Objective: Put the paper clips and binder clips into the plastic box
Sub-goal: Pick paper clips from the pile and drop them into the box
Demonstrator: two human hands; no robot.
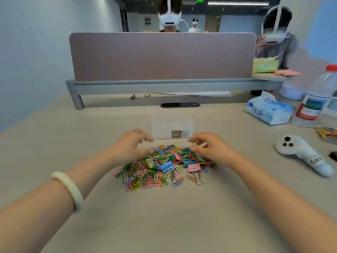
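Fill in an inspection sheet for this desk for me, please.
Surface: beige desk, flat.
Job's things: coloured paper clips and binder clips in one pile; the clear plastic box stands just behind it.
Clutter: tissue pack, water bottle and white controller on the right.
Hands: left hand and right hand, fingers curled, at the pile's far edge; grip cannot be told.
Cables: nothing seen on the desk.
Surroundings: divider; people in headsets behind it.

Open-plan office, beige desk [54,143] with mauve fabric divider screen [162,55], people in headsets [170,19] at the desks opposite
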